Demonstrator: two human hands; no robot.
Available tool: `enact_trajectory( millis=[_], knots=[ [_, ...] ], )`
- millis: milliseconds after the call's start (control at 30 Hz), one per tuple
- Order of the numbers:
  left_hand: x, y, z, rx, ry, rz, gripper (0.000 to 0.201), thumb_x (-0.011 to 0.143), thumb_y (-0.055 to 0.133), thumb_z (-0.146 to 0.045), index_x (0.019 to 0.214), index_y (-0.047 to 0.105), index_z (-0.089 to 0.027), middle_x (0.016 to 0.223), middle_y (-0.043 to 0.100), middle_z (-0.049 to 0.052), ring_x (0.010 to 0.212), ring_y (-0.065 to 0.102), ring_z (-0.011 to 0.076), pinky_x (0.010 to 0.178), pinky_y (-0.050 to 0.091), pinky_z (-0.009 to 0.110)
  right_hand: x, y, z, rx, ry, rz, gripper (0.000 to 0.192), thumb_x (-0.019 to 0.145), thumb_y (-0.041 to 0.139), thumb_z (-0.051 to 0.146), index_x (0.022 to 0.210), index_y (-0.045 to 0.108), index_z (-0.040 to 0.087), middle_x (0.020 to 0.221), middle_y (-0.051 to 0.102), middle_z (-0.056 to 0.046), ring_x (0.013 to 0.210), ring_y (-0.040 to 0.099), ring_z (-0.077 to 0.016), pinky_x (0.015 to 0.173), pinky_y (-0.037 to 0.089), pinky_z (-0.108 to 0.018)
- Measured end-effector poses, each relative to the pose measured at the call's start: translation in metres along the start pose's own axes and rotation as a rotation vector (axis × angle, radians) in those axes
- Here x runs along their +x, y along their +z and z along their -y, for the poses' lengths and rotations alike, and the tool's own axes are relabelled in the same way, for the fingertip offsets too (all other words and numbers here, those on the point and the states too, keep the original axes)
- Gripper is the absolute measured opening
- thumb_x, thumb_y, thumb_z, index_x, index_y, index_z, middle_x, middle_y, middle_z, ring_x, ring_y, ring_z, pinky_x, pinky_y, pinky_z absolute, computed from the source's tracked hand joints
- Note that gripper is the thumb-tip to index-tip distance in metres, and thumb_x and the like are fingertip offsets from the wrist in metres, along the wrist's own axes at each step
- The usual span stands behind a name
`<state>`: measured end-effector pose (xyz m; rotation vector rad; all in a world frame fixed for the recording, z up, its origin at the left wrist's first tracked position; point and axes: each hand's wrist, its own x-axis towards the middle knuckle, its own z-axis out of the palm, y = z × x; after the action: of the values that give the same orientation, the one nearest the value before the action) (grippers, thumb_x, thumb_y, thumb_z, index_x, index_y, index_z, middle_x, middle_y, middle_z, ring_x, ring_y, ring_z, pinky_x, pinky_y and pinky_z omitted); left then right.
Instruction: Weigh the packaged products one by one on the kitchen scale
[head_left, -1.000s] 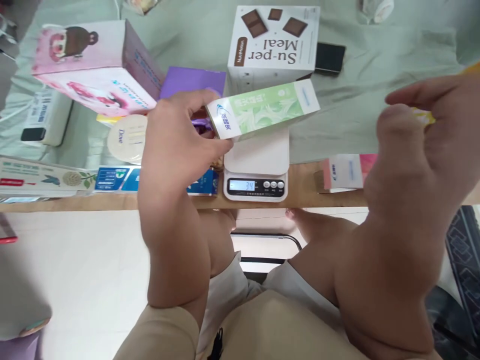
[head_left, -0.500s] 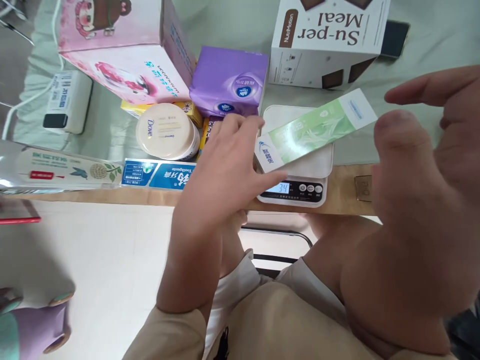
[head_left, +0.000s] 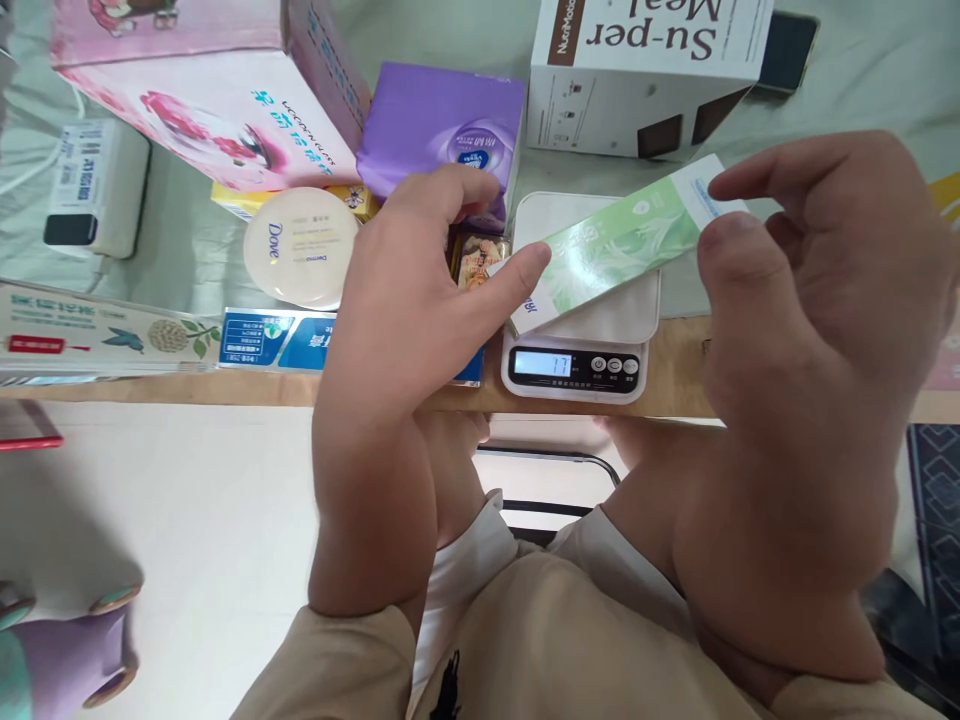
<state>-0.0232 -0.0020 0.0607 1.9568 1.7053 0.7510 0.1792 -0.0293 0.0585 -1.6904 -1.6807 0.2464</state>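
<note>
- Green box (head_left: 622, 240) is lying aslant over the scale (head_left: 600, 325), its R end rising farther from the person & sticking out past the pan.
- R hand (head_left: 832, 290) is reaching in at the box's R end: thumb & index are standing apart w/ that end btwn them; can't tell if they're clamping or just touching.
- R hand's other fingers are curling in toward the palm.
- L hand (head_left: 427, 290) is staying at the box's L end, thumb & fingers spread apart, nothing btwn them being gripped; thumb tip is overlapping the box edge in view.
- L hand's fingers are bending in front of the purple pkg (head_left: 435, 120).
- Scale is sitting near the wood edge (head_left: 679, 365), display (head_left: 544, 363) lit, btns to its R.
- Snack (head_left: 480, 260) is showing btwn L hand & scale, partly hidden.
- Dove jar (head_left: 300, 245) is sitting just L of L hand, w/ a yellow box (head_left: 349, 198) partly behind it.
- Blue box (head_left: 270, 338) is lying along the wood edge, running under L hand in view; plant-print box (head_left: 105, 330) is lying next to it, farther L.
- Pink box (head_left: 202, 130) is standing beyond the jar; white device (head_left: 112, 190) is lying L of it.
- Su-per Meal box (head_left: 592, 105) is standing beyond the scale, phone (head_left: 787, 50) just R of it on the green cloth (head_left: 862, 105).
</note>
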Motion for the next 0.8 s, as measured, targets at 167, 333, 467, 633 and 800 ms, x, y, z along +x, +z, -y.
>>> enact_trajectory(
  millis=[167,333,467,633,800],
  knots=[
    [0.000,0.000,0.004,-0.039,0.012,-0.010,0.022,0.092,0.074,-0.033,0.111,0.069,-0.023,0.116,0.077,0.003,0.110,0.072,0.0228,0.100,0.058,0.040,-0.002,0.004,0.000,0.050,0.021,-0.003,0.030,0.100,0.045,0.028,0.116,0.070,0.024,0.117,0.070,0.002,0.123,0.062,-0.0186,0.112,0.047,-0.051],
    [0.000,0.001,0.005,-0.050,0.010,-0.013,0.021,0.092,0.072,-0.032,0.111,0.069,-0.023,0.118,0.077,0.003,0.112,0.072,0.0221,0.102,0.058,0.039,-0.001,0.005,0.000,0.077,0.040,-0.018,0.030,0.100,0.043,0.025,0.112,0.069,0.024,0.115,0.069,0.000,0.121,0.062,-0.0185,0.116,0.042,-0.053],
    [0.000,0.002,0.005,-0.024,-0.005,0.031,0.026,0.094,0.069,-0.038,0.117,0.069,-0.025,0.121,0.076,0.003,0.116,0.072,0.0244,0.104,0.059,0.040,0.000,0.006,0.000,0.103,0.066,-0.017,0.031,0.099,0.040,0.026,0.111,0.068,0.024,0.114,0.069,0.000,0.121,0.062,-0.0189,0.112,0.044,-0.053],
    [0.001,0.001,0.006,0.030,0.023,0.124,0.035,0.095,0.066,-0.041,0.127,0.065,-0.027,0.129,0.074,0.005,0.123,0.070,0.0274,0.107,0.059,0.042,0.001,0.008,-0.002,0.135,0.085,-0.009,0.031,0.098,0.040,0.032,0.109,0.068,0.026,0.116,0.068,0.000,0.122,0.062,-0.0201,0.112,0.043,-0.053],
    [0.002,0.004,0.005,0.100,0.069,0.234,0.045,0.092,0.071,-0.033,0.135,0.062,-0.026,0.136,0.071,0.006,0.127,0.067,0.0292,0.112,0.056,0.045,0.002,0.020,-0.011,0.226,0.042,-0.057,0.033,0.095,0.044,0.034,0.113,0.068,0.020,0.116,0.069,-0.005,0.120,0.061,-0.0232,0.106,0.048,-0.049]
  ],
)
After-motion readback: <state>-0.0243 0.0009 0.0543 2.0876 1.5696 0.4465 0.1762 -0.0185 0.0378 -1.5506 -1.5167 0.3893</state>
